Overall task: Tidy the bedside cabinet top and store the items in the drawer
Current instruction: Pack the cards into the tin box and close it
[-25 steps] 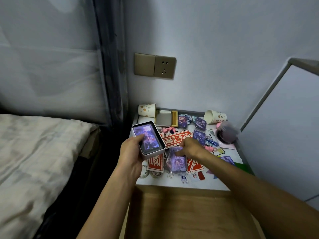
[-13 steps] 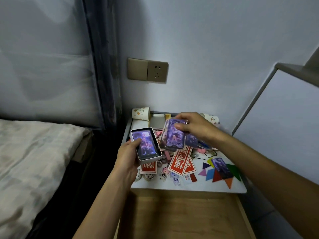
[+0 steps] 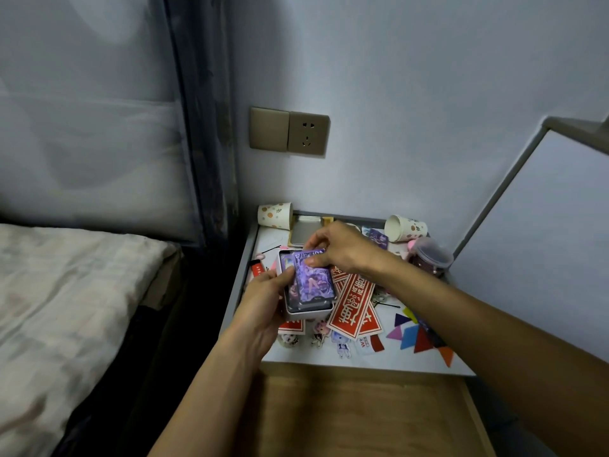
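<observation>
My left hand (image 3: 263,300) grips a small white tin box (image 3: 309,312) from its left side, above the white cabinet top (image 3: 362,359). Purple picture cards lie inside the box. My right hand (image 3: 339,245) pinches the far end of a purple card (image 3: 313,278) that lies over the open box. Red paper strips with white characters (image 3: 352,308), small character stickers (image 3: 341,344) and coloured flat shapes (image 3: 415,338) are scattered on the top. The wooden drawer (image 3: 359,413) stands pulled out below the front edge.
Two paper cups lie tipped at the back, one left (image 3: 275,215), one right (image 3: 405,227). A lidded jar (image 3: 430,258) stands at the right. A grey tin lid (image 3: 304,229) rests at the back. A bed (image 3: 66,308) is at left, a white panel (image 3: 543,242) at right.
My right hand lifted purple cards off the cabinet top and brought them left and down onto the box in my left hand. The camera view shifted slightly.
</observation>
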Demonstrator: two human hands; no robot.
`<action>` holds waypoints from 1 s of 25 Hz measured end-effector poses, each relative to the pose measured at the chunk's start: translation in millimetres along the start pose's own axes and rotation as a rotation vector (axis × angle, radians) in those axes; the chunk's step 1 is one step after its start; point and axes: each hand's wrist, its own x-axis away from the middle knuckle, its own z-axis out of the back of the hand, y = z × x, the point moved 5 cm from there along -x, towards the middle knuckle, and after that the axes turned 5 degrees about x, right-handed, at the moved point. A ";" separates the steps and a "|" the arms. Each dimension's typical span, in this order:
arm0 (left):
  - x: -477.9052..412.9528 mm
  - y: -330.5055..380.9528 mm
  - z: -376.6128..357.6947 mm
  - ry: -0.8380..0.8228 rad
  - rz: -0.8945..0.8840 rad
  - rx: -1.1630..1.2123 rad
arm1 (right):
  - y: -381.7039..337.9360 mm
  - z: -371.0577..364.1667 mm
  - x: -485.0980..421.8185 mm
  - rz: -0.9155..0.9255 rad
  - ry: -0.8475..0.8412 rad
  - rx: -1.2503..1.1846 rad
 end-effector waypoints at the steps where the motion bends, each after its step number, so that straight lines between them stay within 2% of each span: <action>1: -0.7 -0.8 0.1 0.004 0.006 0.009 | 0.0 -0.7 0.6 0.006 0.029 0.028; 10: -1.7 -4.9 1.1 -0.005 0.017 -0.032 | 6.0 -14.6 2.5 0.007 0.188 0.069; 15: -6.4 -2.6 1.2 0.040 -0.014 -0.014 | 19.8 -11.7 -1.5 0.045 0.309 -0.027; 17: -7.2 -0.4 3.4 0.065 -0.026 0.013 | 46.6 2.1 -7.8 -0.014 0.378 -0.047; 19: -8.2 2.4 6.4 0.089 -0.030 0.045 | 87.2 16.6 -18.4 -0.154 0.400 0.044; 22: -11.7 7.1 12.1 0.101 -0.029 0.083 | 143.1 27.8 -42.9 -0.337 0.322 0.241; 25: -18.0 9.9 18.3 0.110 -0.021 0.101 | 169.0 24.6 -68.7 -0.394 0.263 0.332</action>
